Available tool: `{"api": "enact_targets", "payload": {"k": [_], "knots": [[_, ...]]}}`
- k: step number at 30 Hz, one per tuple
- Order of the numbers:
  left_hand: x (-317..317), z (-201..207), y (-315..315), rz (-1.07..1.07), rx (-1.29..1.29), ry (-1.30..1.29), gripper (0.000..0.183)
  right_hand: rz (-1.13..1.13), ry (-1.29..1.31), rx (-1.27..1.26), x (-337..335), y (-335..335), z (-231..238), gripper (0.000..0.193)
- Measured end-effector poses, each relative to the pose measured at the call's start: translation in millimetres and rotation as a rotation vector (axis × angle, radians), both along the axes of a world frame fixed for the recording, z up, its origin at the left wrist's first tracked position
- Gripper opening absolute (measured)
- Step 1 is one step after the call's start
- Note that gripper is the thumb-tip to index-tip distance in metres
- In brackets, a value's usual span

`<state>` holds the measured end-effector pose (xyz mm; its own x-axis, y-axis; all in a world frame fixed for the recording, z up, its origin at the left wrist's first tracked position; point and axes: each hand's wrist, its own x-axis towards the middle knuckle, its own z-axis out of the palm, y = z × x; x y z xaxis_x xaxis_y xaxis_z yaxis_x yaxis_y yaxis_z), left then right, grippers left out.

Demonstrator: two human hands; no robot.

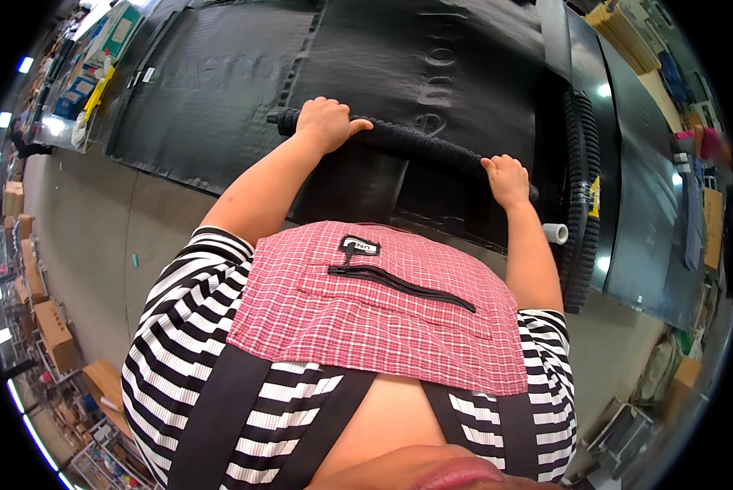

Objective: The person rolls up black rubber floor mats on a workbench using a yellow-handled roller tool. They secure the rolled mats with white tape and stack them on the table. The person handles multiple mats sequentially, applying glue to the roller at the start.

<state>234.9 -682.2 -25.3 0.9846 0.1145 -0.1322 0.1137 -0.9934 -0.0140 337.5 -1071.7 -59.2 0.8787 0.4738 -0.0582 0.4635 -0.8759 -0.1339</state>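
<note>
A long black roll (419, 144) with a ribbed surface lies crosswise in front of me, over large black sheets (366, 57). My left hand (324, 125) is wrapped over the roll near its left end, the thumb stretched along it. Close to the other end, my right hand (508, 181) is closed round the same roll. A narrower stub sticks out past my left hand. Whether the roll is a tube or wound-up material, I cannot tell. The sheet beneath has raised lettering and a row of bumps.
Right of the sheets stands a thick ribbed black coil (580, 229) with a yellow label. A white pipe end (555, 233) pokes out beside it. Another dark sheet surface (660, 204) lies farther right. Cardboard boxes (54, 335) line the left side, beyond the grey floor (80, 220).
</note>
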Motion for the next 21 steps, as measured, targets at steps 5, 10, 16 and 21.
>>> {"api": "enact_targets", "payload": {"k": [5,10,16,21], "knots": [[19.8,8.8,1.7,0.113,-0.163,0.218,0.074,-0.158,0.42,0.067,30.8,3.9,15.2,0.043],[24.8,-4.5,10.1,0.158,-0.198,0.124,0.07,-0.24,0.485,0.289,51.1,1.1,0.6,0.034],[24.9,1.6,4.2,0.212,-0.266,0.04,0.061,0.033,-0.024,0.443,40.3,-9.3,-21.8,0.042],[33.3,-21.3,13.2,0.027,-0.17,-0.24,0.049,-0.174,0.321,0.457,47.3,-0.8,-11.3,0.043]]}}
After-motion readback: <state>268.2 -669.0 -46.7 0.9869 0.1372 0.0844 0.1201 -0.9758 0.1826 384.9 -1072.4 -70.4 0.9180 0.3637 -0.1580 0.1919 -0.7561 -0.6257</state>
